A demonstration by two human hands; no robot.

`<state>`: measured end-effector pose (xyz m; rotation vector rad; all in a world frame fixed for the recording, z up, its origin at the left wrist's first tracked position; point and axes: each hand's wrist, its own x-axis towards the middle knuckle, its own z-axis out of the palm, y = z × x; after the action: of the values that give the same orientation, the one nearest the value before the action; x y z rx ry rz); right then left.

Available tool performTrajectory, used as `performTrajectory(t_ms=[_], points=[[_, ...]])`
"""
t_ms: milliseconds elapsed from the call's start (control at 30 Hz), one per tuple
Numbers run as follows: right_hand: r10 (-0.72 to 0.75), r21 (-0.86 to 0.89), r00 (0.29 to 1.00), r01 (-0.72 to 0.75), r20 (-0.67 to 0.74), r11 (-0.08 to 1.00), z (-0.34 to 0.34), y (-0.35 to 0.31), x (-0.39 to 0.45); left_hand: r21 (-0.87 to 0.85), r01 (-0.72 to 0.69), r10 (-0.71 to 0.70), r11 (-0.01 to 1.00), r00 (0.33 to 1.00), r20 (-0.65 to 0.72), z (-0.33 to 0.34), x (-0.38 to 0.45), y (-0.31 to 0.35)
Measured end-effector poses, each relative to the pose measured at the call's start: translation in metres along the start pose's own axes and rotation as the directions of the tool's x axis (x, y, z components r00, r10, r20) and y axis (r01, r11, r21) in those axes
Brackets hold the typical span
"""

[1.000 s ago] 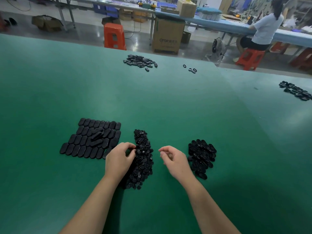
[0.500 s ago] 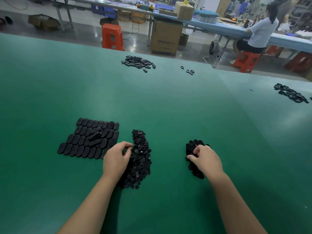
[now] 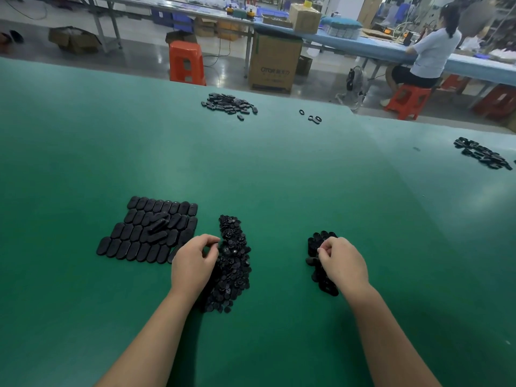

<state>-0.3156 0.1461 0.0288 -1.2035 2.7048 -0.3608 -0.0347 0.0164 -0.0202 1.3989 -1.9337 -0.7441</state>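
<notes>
Just reached right hand [image 3: 344, 263] to side heap of black parts [image 3: 325, 286], pinching one: next piece picked. Left hand [image 3: 192, 265] curled at middle heap [image 3: 234, 263], hold unclear.

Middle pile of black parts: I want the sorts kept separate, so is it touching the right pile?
Apart. The head view shows bare green table between the middle pile and right pile.
</notes>
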Motion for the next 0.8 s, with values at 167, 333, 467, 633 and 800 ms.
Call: performTrajectory(t_ms=[167, 333, 467, 633, 800], points=[[0.006, 0.461, 0.998, 0.026, -0.066, 0.887, -0.011, -0.017, 0.000, -0.018, -0.021, 0.021, 1.000, 1.000, -0.010, -0.001, 0.000, 0.000], [0.021, 0.842, 0.995, -0.098, 0.102, 0.530, -0.004, -0.052, -0.007, -0.028, -0.024, 0.023, 0.999, 1.000, -0.015, -0.001, 0.000, -0.001], [-0.023, 0.920, 0.977, -0.191, 0.211, 0.342, 0.015, -0.071, -0.018, -0.027, -0.027, 0.027, 0.999, 1.000, -0.012, 0.000, 0.001, -0.002], [-0.041, 0.936, 0.964, -0.245, 0.264, 0.254, 0.042, -0.082, -0.025, -0.023, -0.021, 0.021, 1.000, 1.000, -0.010, 0.001, 0.001, -0.004], [-0.033, 0.937, 0.976, -0.199, 0.217, 0.286, 0.062, -0.081, -0.027, -0.032, -0.021, 0.021, 0.999, 0.999, -0.025, 0.001, 0.002, -0.004]])
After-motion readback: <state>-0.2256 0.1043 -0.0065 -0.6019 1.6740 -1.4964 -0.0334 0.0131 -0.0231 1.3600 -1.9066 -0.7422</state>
